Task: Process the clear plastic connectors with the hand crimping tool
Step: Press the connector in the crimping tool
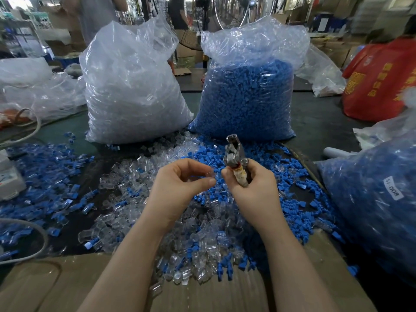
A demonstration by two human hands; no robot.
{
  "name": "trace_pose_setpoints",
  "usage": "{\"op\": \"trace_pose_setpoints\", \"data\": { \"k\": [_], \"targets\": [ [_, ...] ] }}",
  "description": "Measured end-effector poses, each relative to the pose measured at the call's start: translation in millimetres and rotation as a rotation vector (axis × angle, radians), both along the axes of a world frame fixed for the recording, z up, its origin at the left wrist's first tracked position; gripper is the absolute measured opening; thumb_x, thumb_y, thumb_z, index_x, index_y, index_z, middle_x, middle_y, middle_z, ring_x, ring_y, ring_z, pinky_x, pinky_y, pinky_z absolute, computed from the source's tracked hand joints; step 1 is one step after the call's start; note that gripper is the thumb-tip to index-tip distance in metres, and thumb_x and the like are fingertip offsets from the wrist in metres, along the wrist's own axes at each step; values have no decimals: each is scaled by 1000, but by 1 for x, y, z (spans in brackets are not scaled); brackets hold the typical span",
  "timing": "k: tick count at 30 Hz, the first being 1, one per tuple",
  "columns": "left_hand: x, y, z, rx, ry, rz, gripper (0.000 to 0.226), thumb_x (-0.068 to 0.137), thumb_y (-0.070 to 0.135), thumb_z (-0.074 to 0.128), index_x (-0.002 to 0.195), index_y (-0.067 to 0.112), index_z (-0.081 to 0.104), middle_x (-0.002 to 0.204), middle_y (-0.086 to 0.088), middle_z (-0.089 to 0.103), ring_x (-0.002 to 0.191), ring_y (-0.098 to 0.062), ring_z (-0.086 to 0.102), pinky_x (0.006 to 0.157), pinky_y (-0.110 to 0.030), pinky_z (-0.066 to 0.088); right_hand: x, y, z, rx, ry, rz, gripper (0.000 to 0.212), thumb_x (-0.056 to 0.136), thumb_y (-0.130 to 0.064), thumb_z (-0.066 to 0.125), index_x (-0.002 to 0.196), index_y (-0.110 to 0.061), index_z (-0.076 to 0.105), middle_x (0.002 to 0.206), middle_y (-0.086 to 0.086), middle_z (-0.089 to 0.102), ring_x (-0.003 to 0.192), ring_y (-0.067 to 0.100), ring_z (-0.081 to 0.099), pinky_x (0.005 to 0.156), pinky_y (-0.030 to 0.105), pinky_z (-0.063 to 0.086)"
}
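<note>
left hand (pixel 180 179): pinches one clear connector (pixel 208 175) above the tabletop pile | right hand (pixel 249 181): grips crimping tool (pixel 235 158), head up | handling: connector likely light, stiff, slippery; best held by its edges | tool: hold by taped handle

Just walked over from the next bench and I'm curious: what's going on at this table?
A person is working through loose plastic parts. The right hand grips a metal crimping tool, head pointing up. The left hand pinches a small clear connector beside it, not yet in the tool. Clear and blue pieces litter the table, with a bag of clear parts and a bag of blue parts behind.
</note>
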State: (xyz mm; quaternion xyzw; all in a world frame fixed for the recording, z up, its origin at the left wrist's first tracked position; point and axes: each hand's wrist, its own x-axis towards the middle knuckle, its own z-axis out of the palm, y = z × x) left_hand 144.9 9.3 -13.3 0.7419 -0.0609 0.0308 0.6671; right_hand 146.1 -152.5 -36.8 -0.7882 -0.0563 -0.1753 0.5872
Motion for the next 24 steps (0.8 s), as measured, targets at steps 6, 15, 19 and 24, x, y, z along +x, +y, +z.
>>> {"op": "trace_pose_setpoints", "data": {
  "k": [6, 15, 19, 24],
  "targets": [
    [0, 1, 0, -92, 15, -8, 13, 76, 6, 79, 86, 14, 74, 85, -5, 76, 81, -17, 73, 72, -22, 58, 0, 1, 1, -37, 1, -5, 11, 89, -30, 71, 81, -30, 63, 75, -13, 66, 63, 8, 58, 53, 21, 45],
    [0, -7, -2, 3, -99, 79, 24, 76, 0, 80, 88, 19, 73, 85, 7, 77, 80, -7, 73, 70, -14, 54, -1, 3, 4, -25, -19, 17, 14, 89, -28, 71, 81, -36, 62, 78, -21, 67, 68, 1, 61, 57, 12, 45],
    [0, -12, -4, 154, -142, 159, 24, 79, 7, 80, 85, 29, 74, 77, 14, 75, 75, -2, 71, 69, -16, 56, -1, 4, 5, -46, -28, 10, 15, 89, -30, 71, 82, -38, 61, 80, -21, 67, 70, 4, 62, 56, 16, 47],
    [-1, -14, -2, 132, -168, 186, 27, 78, 8, 81, 83, 34, 74, 78, 11, 75, 77, -7, 72, 74, -25, 60, 0, 5, 6, 3, -35, -9, 11, 88, -33, 71, 82, -35, 62, 75, -21, 66, 66, 2, 60, 58, 20, 47]
  ]
}}
